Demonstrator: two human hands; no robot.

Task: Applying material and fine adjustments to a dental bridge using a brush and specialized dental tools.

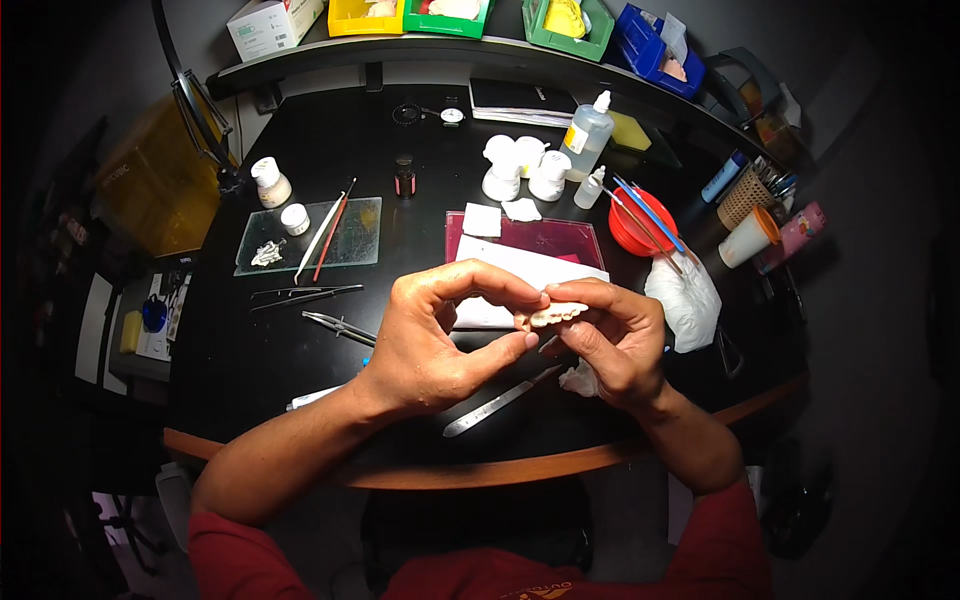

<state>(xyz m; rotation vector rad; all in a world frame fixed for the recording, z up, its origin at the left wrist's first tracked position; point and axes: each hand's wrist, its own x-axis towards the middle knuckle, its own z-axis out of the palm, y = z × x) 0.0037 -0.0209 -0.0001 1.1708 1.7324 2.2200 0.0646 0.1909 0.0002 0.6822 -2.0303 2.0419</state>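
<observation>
Print first: at the upper left of the frame the white box (pixel 275 30) carries small lettering, right of top centre the clear bottle (pixel 590 140) wears a yellow-and-white label, and lettering shows on the red shirt (pixel 450 578) at the lower edge. And just below mid-frame, there's the pale row of teeth (pixel 556 316), held above the dark surface (pixel 330 360)! The left hand (pixel 425 335) has fingers curled, tips narrowly parted around its left end; the right hand (pixel 625 345) pinches the other end, fingers against thumb
</observation>
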